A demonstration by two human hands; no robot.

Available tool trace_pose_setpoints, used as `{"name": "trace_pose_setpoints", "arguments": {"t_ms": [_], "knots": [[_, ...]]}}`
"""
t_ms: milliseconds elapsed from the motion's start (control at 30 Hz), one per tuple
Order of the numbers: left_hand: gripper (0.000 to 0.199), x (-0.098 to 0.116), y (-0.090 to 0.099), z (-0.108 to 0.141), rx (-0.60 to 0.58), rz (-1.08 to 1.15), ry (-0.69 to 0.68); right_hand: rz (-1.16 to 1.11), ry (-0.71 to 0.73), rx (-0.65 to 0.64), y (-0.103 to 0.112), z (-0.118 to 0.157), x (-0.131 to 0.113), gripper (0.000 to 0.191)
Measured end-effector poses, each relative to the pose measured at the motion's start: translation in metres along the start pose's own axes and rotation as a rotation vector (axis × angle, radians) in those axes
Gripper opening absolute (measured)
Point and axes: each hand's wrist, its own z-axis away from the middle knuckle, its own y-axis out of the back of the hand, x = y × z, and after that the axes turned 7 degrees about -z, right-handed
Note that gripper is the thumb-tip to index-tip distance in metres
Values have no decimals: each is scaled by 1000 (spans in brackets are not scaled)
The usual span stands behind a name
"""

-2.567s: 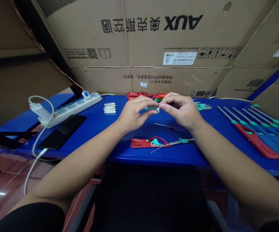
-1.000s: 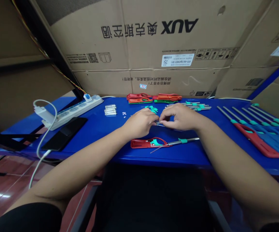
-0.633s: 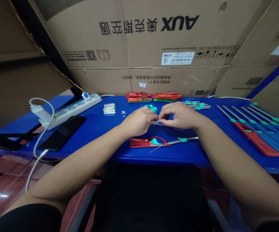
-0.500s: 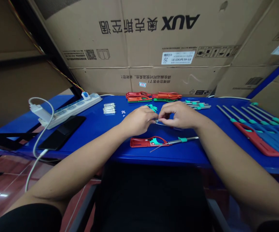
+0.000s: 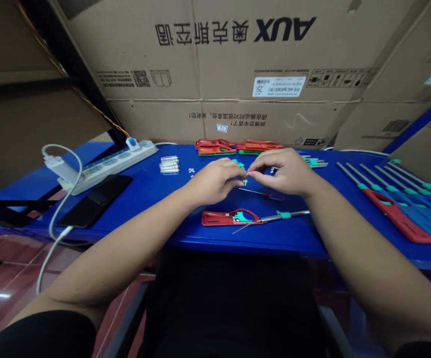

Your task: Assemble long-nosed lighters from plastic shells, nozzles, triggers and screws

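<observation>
My left hand [image 5: 217, 181] and my right hand [image 5: 282, 171] meet fingertip to fingertip above the blue table [image 5: 185, 237]. Both are pinched; whatever lies between the fingertips is too small to name. A small pale part [image 5: 244, 182] shows just under my left fingers. Below the hands a screwdriver [image 5: 266, 194] lies on the table. Nearer the front edge rests an open red lighter shell [image 5: 215, 219] with teal parts and a metal tube [image 5: 297, 214]. Small teal pieces [image 5: 239, 163] lie behind my left hand.
Red, orange and green shells [image 5: 215, 146] stand at the back by the cardboard [image 5: 141, 119]. Clear cylinders [image 5: 169, 164], a black phone [image 5: 95, 201] and a power strip [image 5: 116, 164] are at left. Several lighters [image 5: 398, 214] lie at right.
My right hand has risen slightly and its fingertips have shifted up. The screwdriver beneath the hands is now more visible. The view has shifted slightly.
</observation>
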Motion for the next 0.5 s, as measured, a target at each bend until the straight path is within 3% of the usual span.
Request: {"name": "trace_pose_setpoints", "arguments": {"t_ms": [167,500], "knots": [[14,0,1,0,6,-1,9,131,68,-24,0,1,2,11],[19,-1,4,0,-35,-140,-27,394,121,-274,4,3,-6,20]]}}
